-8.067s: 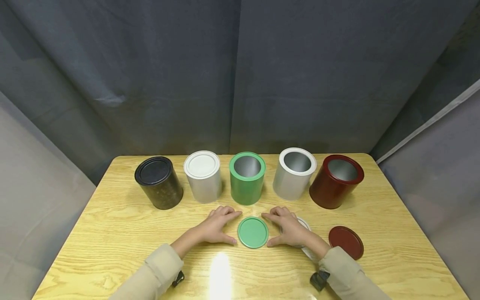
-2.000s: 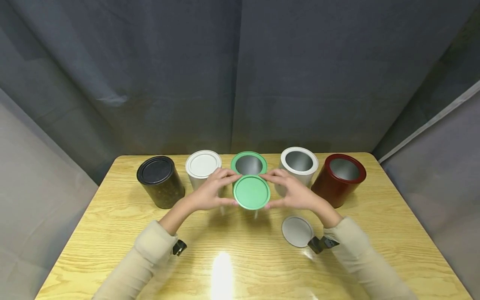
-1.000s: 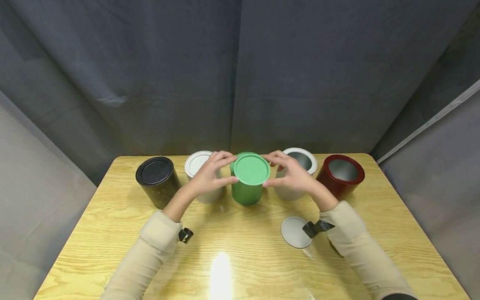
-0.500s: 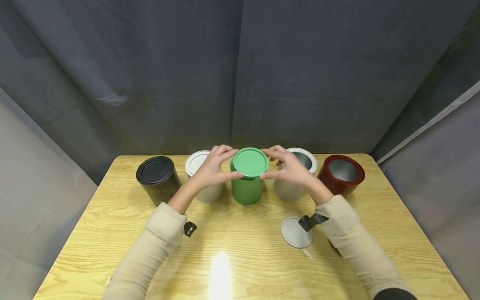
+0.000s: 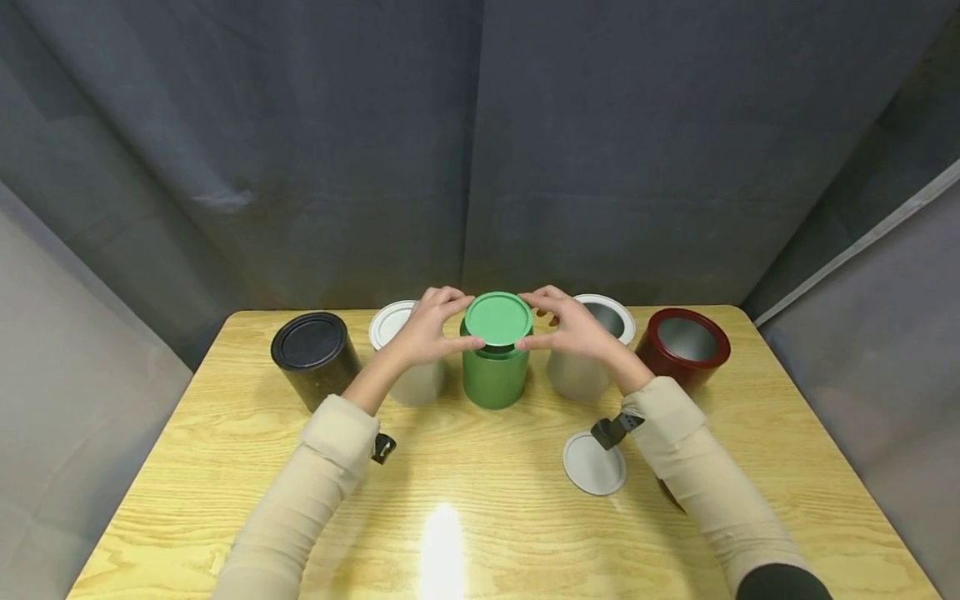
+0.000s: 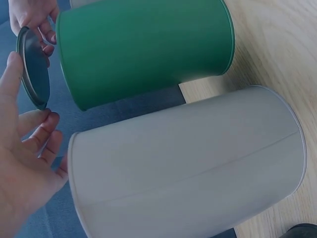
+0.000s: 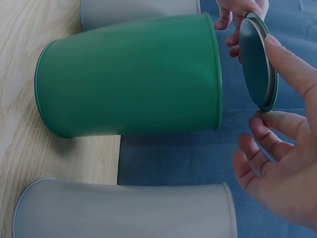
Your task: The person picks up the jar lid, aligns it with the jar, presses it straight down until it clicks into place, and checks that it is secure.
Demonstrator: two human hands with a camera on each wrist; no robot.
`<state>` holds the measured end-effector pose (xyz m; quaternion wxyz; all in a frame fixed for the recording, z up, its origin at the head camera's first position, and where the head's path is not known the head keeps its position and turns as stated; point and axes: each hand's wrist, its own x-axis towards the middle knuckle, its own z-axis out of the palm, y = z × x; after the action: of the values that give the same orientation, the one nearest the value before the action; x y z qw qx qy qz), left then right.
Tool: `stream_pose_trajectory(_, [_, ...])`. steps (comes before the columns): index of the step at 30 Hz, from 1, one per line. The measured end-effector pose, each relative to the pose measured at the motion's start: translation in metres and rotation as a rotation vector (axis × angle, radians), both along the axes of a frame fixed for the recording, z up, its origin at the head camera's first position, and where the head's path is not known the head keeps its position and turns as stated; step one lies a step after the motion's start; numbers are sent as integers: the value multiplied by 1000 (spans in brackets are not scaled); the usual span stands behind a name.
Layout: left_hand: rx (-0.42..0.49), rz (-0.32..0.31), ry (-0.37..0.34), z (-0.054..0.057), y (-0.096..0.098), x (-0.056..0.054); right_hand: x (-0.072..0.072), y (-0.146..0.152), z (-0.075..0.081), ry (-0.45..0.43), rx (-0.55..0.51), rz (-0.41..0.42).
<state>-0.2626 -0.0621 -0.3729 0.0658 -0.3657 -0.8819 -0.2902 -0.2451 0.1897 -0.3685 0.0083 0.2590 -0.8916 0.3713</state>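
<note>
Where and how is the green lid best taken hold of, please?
Probably by its rim, from left and right together. The green lid is a thin round disc, apart from the green can below, so opposite edges, where the left hand and right hand pinch it, should give balance and leave the underside free.

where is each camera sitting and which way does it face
Head: worn on the head, facing forward and down at the table and the green lid held above the green can; left hand, right hand and sleeves show.
Left wrist: on that wrist, facing the lid and lidded white can; left hand near, right hand beyond.
Right wrist: on that wrist, facing the lid and open white can; right hand near, left hand beyond.
Both wrist views share the lid's underside.
</note>
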Motion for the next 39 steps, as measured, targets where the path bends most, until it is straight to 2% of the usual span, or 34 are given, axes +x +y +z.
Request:
stream_pose_trajectory(7, [-55,22,-33,-3,1,-6,-5,0,-5,-32,7,-1])
stream_pose_trajectory(17, [-108,27,-29,-9,0,-11,-8,-2,-11,-44,43,-1])
stream_pose_trajectory(26, [-170,23,-25,-11,1,-12,-9,-3,-17,-18,91,7])
stream_pose_trajectory(39, [-241,28,-34,-13,1,-12,-9,-4,-16,-12,142,0])
